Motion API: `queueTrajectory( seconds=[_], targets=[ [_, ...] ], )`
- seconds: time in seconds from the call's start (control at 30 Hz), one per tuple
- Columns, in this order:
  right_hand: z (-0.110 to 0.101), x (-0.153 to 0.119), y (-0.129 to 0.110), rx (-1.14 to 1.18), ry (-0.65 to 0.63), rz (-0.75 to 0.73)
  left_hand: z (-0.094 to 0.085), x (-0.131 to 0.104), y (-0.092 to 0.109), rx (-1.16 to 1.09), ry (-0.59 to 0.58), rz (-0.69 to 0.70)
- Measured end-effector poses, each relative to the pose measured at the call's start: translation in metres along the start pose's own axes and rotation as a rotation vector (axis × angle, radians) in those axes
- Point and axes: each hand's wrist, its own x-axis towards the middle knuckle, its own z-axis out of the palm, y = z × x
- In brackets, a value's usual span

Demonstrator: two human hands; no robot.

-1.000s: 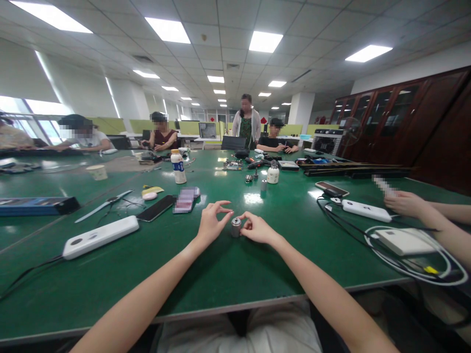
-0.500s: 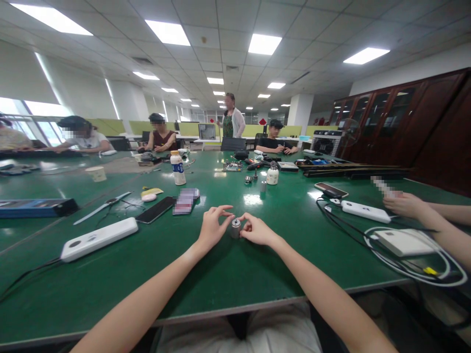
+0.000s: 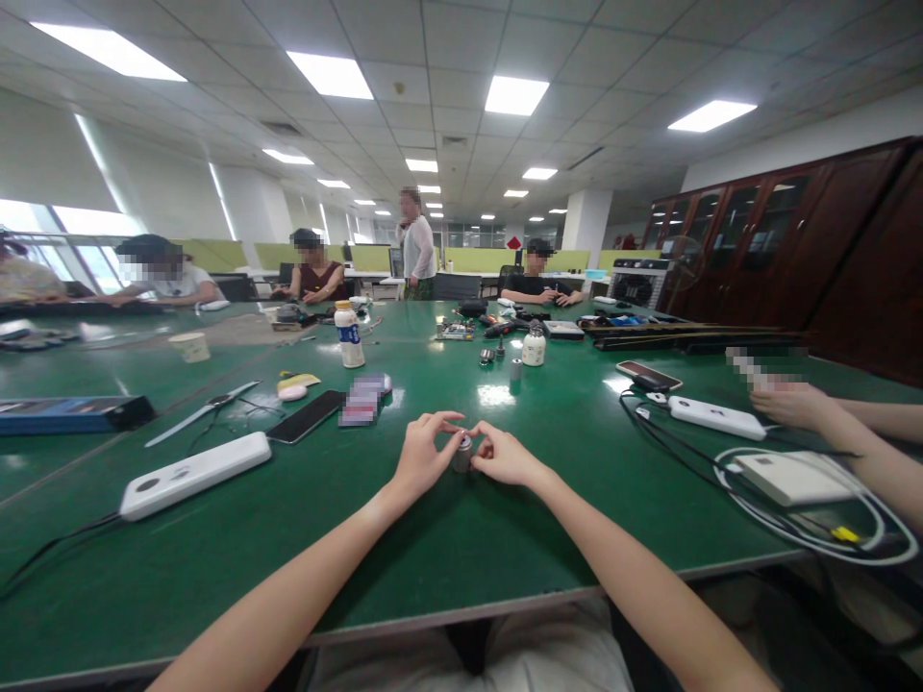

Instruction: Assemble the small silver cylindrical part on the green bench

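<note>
A small grey metal cylinder (image 3: 462, 457) stands upright on the green table in front of me. My right hand (image 3: 507, 456) grips its right side, thumb low against the wall and index finger bent up to the rim. From the left, my left hand (image 3: 424, 452) reaches over the top, thumb tip at the upper rim and index finger arched just above. Its fingertips come close together there; whether a tiny part is between them I cannot make out. The fingers now cover most of the cylinder's top face.
Left on the green table (image 3: 346, 538) lie a white power strip (image 3: 194, 476), a black phone (image 3: 307, 416) and a bottle (image 3: 350, 336). Beyond stand another metal cylinder (image 3: 515, 369) and a white jar (image 3: 534, 346). Cables and a white box (image 3: 793, 478) lie right, near another person's hands (image 3: 789, 402).
My left thumb and index finger have closed in over the cylinder's top, and my right index finger has risen to the rim. In the background, a standing person has moved left and turned.
</note>
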Motion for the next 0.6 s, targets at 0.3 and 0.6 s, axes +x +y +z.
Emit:
queueTrajectory(
  seconds=[0.3, 0.6],
  targets=[
    [0.0016, 0.0006, 0.0019, -0.011, 0.002, -0.009, -0.0003, -0.0015, 0.0012, 0.002, -0.012, 0.021],
    [0.0011, 0.0018, 0.0038, -0.008, 0.001, -0.015, 0.0019, -0.002, 0.0046, -0.016, -0.045, 0.041]
  ],
)
